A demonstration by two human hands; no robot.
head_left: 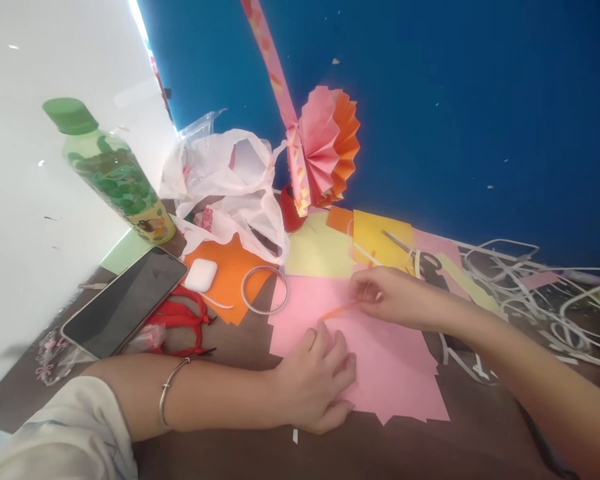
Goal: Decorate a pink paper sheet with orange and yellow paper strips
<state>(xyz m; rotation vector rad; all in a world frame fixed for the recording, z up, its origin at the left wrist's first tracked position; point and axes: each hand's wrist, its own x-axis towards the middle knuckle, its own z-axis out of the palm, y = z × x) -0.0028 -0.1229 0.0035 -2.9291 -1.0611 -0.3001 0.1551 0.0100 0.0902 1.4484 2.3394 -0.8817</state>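
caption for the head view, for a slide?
Both hands hold a thin orange strip over a pink paper sheet amid craft clutter.

This is looking like a craft corner at a desk in a home or classroom. Sheets of coloured paper [360, 347] are lying across the brown table [240, 460], a folded paper fan [327, 148] is leaning against a blue board [480, 120], and scissors [183, 320] and paper strips [530, 287] are sitting nearby.
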